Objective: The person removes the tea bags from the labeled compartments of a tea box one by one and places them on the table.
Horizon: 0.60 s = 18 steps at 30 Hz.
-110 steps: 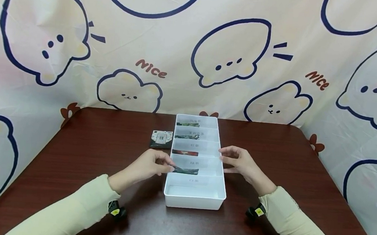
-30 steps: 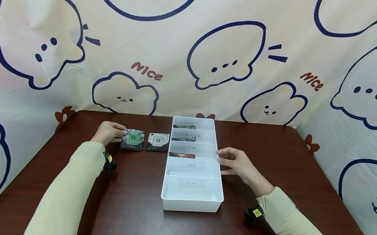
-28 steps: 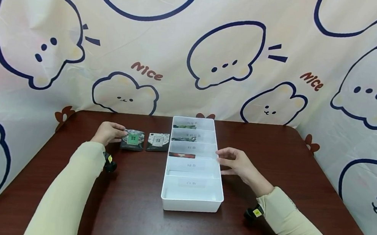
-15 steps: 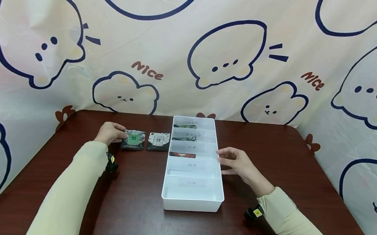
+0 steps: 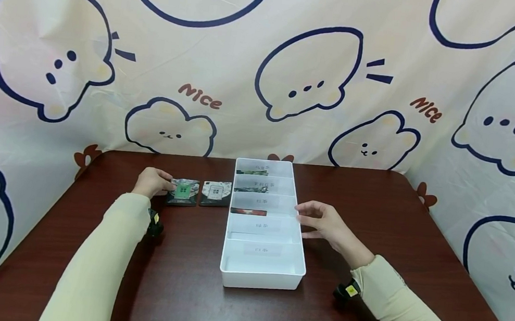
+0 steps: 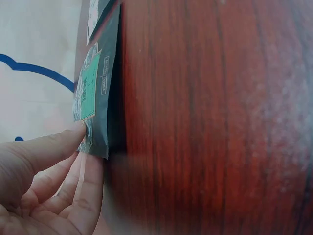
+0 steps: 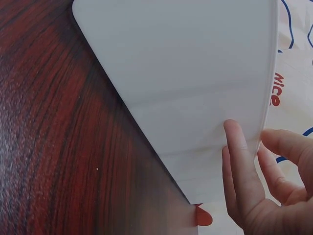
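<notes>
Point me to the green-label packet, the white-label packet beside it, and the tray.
green-label packet [image 5: 183, 191], head view, on its green label
white-label packet [image 5: 216, 193], head view, on its white label
tray [image 5: 261, 281], head view, on its near wall

On the dark wooden tabletop [image 5: 375, 204] stood a white divided tray [image 5: 261, 281], its compartments labelled; the left hand [image 5: 153, 182] lay well to the tray's left, fingertips pinching the edge of a dark packet with a green label [image 5: 183, 192]; a second dark packet with a white label [image 5: 216, 193] lay between that one and the tray, just beside the tray's wall; the right hand [image 5: 324, 223] rested against the tray's right wall, fingers relaxed; a red-edged packet [image 5: 248, 212] stood in the tray's middle compartment.
</notes>
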Each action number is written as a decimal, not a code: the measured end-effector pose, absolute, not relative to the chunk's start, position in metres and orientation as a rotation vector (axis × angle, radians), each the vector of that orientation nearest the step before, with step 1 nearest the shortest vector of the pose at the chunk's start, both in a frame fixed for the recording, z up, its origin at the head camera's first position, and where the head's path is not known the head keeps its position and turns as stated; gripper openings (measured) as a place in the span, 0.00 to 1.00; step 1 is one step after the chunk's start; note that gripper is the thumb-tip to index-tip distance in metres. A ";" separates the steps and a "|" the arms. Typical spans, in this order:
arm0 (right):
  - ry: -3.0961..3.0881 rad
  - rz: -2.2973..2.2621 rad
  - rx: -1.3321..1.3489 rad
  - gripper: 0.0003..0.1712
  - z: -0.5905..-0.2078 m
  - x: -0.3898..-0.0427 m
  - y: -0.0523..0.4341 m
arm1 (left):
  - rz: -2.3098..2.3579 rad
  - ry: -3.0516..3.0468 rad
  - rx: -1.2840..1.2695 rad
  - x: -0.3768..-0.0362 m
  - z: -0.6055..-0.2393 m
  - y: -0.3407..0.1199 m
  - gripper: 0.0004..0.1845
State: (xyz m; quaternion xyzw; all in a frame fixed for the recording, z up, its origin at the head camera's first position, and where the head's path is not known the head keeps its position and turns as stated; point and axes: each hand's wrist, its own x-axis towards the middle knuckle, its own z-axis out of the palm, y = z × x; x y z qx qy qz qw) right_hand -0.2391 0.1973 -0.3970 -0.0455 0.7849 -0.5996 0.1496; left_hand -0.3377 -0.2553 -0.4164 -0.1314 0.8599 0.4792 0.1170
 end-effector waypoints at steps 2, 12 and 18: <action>2.256 -1.721 -0.131 0.22 -0.397 -0.239 0.197 | 1.395 2.522 -0.386 -0.337 -0.417 -0.255 0.23; 2.248 -1.722 -0.135 0.23 -0.396 -0.239 0.197 | 1.374 2.541 -0.420 -0.339 -0.419 -0.253 0.22; 2.254 -1.719 -0.146 0.23 -0.396 -0.239 0.198 | 1.371 2.544 -0.435 -0.340 -0.419 -0.252 0.22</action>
